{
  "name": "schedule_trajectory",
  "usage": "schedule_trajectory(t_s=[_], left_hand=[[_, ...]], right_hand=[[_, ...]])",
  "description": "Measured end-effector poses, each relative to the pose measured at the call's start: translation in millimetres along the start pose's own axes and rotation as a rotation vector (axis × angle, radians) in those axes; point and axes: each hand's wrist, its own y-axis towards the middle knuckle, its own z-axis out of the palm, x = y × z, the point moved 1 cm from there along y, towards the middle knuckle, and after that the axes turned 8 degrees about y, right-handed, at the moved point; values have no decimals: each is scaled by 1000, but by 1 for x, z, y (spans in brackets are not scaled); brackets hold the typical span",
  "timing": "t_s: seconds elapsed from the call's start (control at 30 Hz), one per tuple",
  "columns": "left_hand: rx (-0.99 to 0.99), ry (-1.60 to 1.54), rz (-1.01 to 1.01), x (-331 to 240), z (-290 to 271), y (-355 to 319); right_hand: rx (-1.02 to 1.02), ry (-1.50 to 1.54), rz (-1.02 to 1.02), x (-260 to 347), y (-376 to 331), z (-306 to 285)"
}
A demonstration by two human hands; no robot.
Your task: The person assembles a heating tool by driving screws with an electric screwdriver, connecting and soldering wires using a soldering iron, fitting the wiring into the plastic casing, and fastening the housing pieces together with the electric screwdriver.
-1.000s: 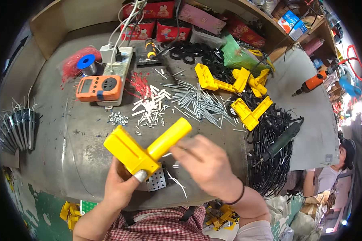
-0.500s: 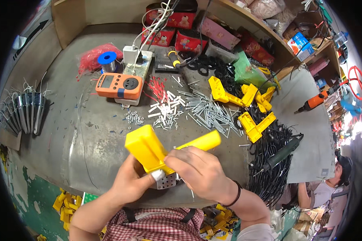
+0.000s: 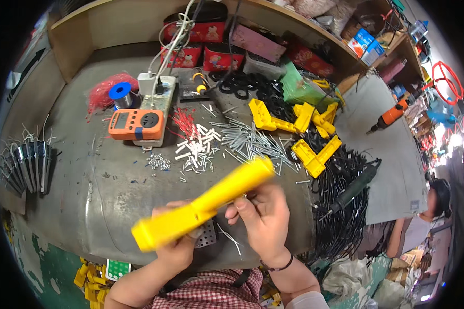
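Observation:
A yellow plastic housing [image 3: 211,203] with a long handle-like arm is tilted up toward the right, above the bench's front edge. My left hand [image 3: 176,252] is closed around its lower left part, fingers partly hidden behind it. Just under its arm, my right hand [image 3: 265,219] has thumb and fingers curled together near the underside; whatever they pinch is too small to make out. A perforated metal plate [image 3: 207,237] shows below the housing, beside my left hand. Thin white wires [image 3: 230,238] hang next to the plate.
Behind my hands lie loose screws [image 3: 255,141], white sleeves [image 3: 198,149], nuts [image 3: 159,162] and an orange meter [image 3: 136,124]. More yellow housings [image 3: 317,156], black cables [image 3: 340,206] and a dark green screwdriver [image 3: 353,190] are at right. Another person [image 3: 417,226] sits far right.
The yellow housing has turned and tipped over, its block end now lower left. My right hand has moved off its top to below the arm. The view has shifted slightly.

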Motion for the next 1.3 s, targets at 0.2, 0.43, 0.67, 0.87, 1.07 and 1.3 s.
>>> schedule_trajectory(t_s=[0.2, 0.43, 0.67, 0.87, 1.07, 1.3], left_hand=[[218, 295, -183, -5, -4, 13], [613, 3, -379, -17, -15, 28], [757, 889, 168, 23, -8, 14], [723, 901, 123, 12, 0, 17], [685, 865, 103, 12, -4, 19], [672, 944, 83, 15, 16, 16]], right_hand=[[210, -972, -371, -7, -11, -19], [623, -1432, -611, 44, 8, -33], [508, -956, -293, -20, -38, -58], [425, -1323, -136, -15, -38, -94], [695, -1519, -274, 5, -5, -67], [636, -1294, -235, -12, -16, -86]])
